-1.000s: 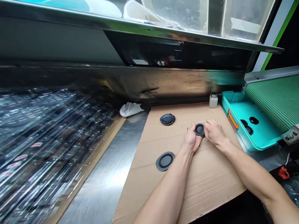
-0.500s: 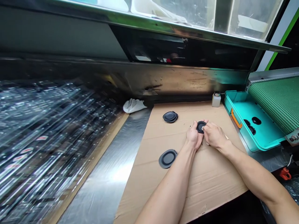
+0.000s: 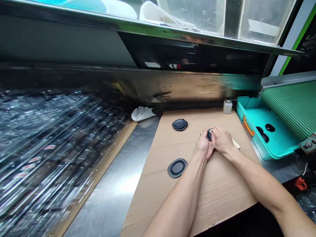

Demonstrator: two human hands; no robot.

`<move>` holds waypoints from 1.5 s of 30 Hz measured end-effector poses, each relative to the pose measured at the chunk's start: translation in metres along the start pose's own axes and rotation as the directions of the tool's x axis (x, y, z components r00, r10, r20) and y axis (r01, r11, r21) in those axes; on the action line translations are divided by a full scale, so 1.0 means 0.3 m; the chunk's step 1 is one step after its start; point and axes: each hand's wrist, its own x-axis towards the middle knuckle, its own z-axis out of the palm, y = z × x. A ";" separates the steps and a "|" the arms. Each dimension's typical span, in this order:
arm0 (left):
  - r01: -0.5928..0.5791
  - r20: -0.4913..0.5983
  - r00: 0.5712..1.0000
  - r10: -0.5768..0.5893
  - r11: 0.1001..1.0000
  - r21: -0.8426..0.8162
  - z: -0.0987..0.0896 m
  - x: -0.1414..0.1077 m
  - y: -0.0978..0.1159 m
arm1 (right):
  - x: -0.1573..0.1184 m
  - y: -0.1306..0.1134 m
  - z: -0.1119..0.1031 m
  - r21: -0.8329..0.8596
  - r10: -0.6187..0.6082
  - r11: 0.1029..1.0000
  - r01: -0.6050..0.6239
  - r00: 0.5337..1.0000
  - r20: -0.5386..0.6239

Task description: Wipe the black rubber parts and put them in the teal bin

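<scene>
My left hand (image 3: 203,144) holds a small dark round part (image 3: 209,135) above the cardboard sheet (image 3: 153,194). My right hand (image 3: 221,140) lies over the right side of that part, its fingers closed on a small whitish piece that is mostly hidden. Behind the wrist, a pale flat piece (image 3: 236,144) rests on the cardboard. Farther back and to the left is a stack of black oval parts (image 3: 180,124). One larger black oval part (image 3: 177,168) lies beside my left forearm.
A teal tray (image 3: 278,149) with several black parts stands at the right, beside a green conveyor belt (image 3: 293,98). A small bottle (image 3: 227,106) stands at the back. Clear plastic packs (image 3: 49,148) fill the left, near a white crumpled item (image 3: 142,113).
My right hand has shifted left over the dark part and now covers more of it. More of the pale piece by the wrist shows. The view has moved slightly.
</scene>
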 end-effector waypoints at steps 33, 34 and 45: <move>0.026 -0.103 0.994 -0.040 0.990 -0.138 0.011 -0.006 0.063 | -0.029 0.101 -0.126 -0.071 0.109 0.992 -0.105 0.993 0.055; 0.033 -0.108 0.993 -0.050 0.987 -0.155 0.011 -0.007 0.070 | -0.026 0.130 -0.144 -0.079 0.157 0.985 -0.155 0.987 0.025; 0.012 -0.139 0.990 -0.038 0.983 -0.184 0.004 0.000 0.113 | -0.065 0.173 -0.214 -0.157 0.197 0.974 -0.161 0.949 0.247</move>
